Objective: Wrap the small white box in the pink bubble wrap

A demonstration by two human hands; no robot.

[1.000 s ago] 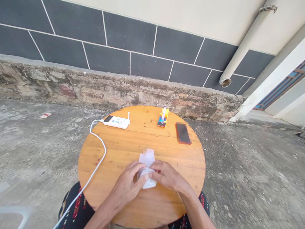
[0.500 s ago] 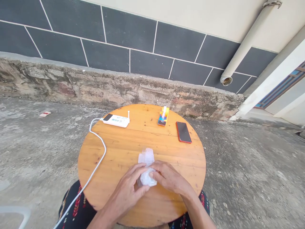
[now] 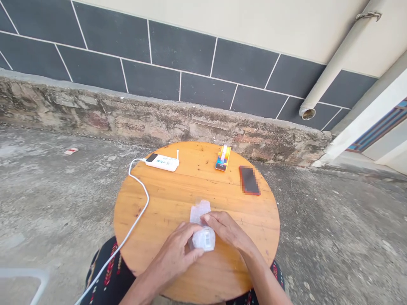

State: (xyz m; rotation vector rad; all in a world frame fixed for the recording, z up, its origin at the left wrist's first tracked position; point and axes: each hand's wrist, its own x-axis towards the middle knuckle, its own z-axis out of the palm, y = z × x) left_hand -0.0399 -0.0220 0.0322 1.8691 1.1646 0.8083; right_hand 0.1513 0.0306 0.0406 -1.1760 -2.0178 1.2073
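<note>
A whitish, partly see-through wrapped bundle (image 3: 203, 239) with a label on top rests on the round wooden table (image 3: 152, 237), near its front. My left hand (image 3: 178, 250) is closed round the bundle's left side, thumb in front and fingers behind. Behind the bundle, a pale translucent flap (image 3: 201, 209) stretches away over the wood. My right hand (image 3: 224, 228) is at the right rear of the bundle, its fingertips together at the flap's near edge; whether they pinch it is hard to make out.
A white power strip or device (image 3: 163, 162) with a white cable (image 3: 144, 207) lies at the back left. A yellow-and-blue tape dispenser (image 3: 223, 158) stands at the back; a red-edged phone (image 3: 249, 180) lies right of it.
My right hand has shifted off the bundle's top towards the flap, uncovering the label. My left hand still holds the bundle. The whole view has shifted slightly.
</note>
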